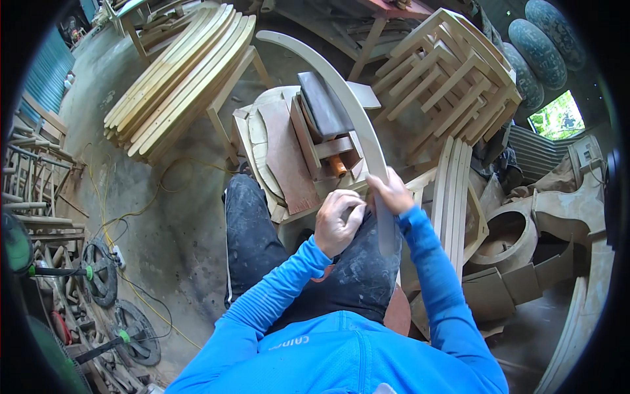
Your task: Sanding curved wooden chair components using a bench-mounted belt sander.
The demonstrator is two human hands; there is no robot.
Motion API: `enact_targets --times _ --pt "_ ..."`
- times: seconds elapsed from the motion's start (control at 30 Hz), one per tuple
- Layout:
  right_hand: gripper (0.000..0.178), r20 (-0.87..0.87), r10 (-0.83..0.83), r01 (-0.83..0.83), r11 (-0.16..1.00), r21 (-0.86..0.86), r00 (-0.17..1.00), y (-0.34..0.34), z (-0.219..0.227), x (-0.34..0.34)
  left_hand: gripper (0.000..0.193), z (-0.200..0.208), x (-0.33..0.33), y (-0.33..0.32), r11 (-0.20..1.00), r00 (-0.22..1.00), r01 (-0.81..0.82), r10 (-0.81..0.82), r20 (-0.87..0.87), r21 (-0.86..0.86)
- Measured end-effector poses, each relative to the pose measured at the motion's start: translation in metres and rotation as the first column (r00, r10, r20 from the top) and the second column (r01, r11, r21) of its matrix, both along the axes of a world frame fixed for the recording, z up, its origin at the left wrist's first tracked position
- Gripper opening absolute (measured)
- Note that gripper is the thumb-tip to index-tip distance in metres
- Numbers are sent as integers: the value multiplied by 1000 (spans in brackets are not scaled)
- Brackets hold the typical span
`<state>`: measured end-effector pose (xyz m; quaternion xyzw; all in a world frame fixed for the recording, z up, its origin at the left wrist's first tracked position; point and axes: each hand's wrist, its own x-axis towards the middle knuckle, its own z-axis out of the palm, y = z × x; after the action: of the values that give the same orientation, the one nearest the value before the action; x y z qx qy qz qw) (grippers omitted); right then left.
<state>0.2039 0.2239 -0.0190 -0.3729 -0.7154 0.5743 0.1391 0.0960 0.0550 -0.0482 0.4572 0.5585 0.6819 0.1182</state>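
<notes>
Your right fingers [380, 187] grasp the curved strip [360, 118] – its long axis arcs forward-left of them. Your left fingers [346, 201] curl just beside it, grip unclear.

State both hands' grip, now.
Left hand: partly curled near the slat; whether it holds anything cannot be told.
Right hand: closed, holding the slat.

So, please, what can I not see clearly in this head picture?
All in the head view:
Left hand: fingertips blurred, so contact with curved wooden strip unclear.
Orange object: upper end hidden by the wooden block.
Green object at lower left: cut off by the dark rim.
</notes>
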Motion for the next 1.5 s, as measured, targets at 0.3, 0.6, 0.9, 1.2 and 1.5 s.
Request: enact_targets --times 0.3,0.6,0.9,1.2,1.5 --pt "46 67 -42 57 966 -251 997 -5 19 9 15 -62 -20 -12 975 929 119 -43 367 -187" --pt "45 160 -183 241 813 -530 970 -129 45 199 25 -72 -13 9 890 679 420 -178 713 -178" --pt "55 95 -324 249 477 -843 941 -227 39 327 69 -50 57 89 746 151 638 -364 919 191" --pt "62 -213 -383 -193 91 -977 899 -240 -26 341 71 -61 73 82 895 644 446 -292 707 -36" --pt "51 -15 -5 -12 411 -911 1000 -187 -17 320 73 -35 70 90 915 791 330 -133 597 -233"
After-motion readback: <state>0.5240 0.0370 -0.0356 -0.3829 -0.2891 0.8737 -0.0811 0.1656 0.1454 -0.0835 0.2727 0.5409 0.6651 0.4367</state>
